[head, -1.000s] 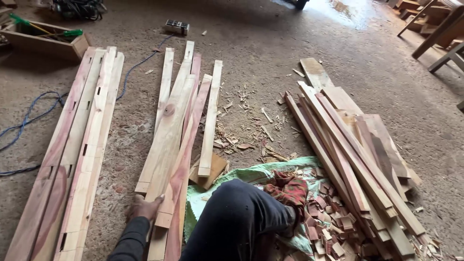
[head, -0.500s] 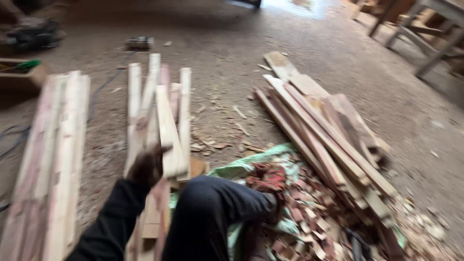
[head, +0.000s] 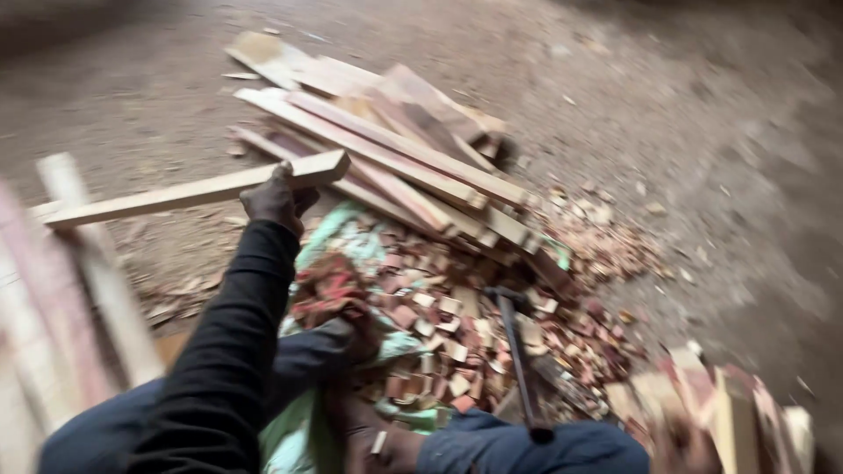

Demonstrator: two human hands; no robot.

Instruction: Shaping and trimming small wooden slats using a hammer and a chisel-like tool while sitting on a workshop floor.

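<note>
**A:** What does the left hand have hold of?

**B:** A long pale wooden slat. The fingers are wrapped around it close to its right end, pressed tight on the wood, and the slat is held level in the air, its long part reaching away to the left of the hand. The arm is in a black sleeve that rises from the bottom of the view.

**A:** Where is the slat in relation to the pile of slats?

**B:** Just to the left of the pile. Its gripped end comes near the closest boards, though blur makes it impossible to tell whether they touch.

**A:** And the right hand?

**B:** It cannot be made out, so its grip cannot be told.

**A:** What lies around that pile?

**B:** Below it, towards the person, is a heap of small reddish and pale wood offcuts, spread over a green cloth. A dark-handled tool lies on the offcuts, with its handle pointing towards the person. Further left of the pile, more long slats lie on the dusty floor. The person's dark trouser legs sit at the lower edge.
</note>
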